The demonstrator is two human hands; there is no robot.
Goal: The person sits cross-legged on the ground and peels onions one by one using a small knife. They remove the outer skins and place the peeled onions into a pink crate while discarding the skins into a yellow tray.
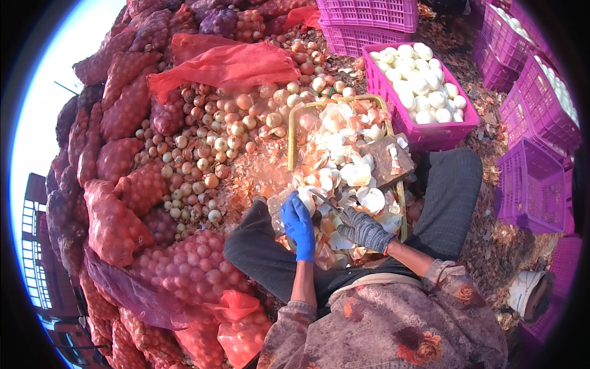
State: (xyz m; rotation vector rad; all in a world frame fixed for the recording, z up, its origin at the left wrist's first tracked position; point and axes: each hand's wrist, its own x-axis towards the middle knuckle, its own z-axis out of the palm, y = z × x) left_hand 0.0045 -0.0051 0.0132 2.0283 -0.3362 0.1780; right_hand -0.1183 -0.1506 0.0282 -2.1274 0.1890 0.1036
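Observation:
My left hand [298, 225], in a blue knit glove, holds a pale onion [307, 202] over my lap. My right hand [366, 229], in a grey knit glove, grips a knife [325, 199] whose blade reaches to the onion; its handle is mostly hidden by the fingers. Under and beyond both hands, onion skins and white peelings [339, 143] fill a yellow-rimmed crate [291, 138]. A worn board or block [386, 159] lies across the crate's right side with scraps on it.
A pink crate [428, 133] of peeled white onions [419, 85] stands beyond my right knee. Unpeeled onions [221, 143] lie loose at the left, beside stacked red mesh sacks [110, 221]. More purple crates [532, 184] stand at the right, near a white bucket [525, 290].

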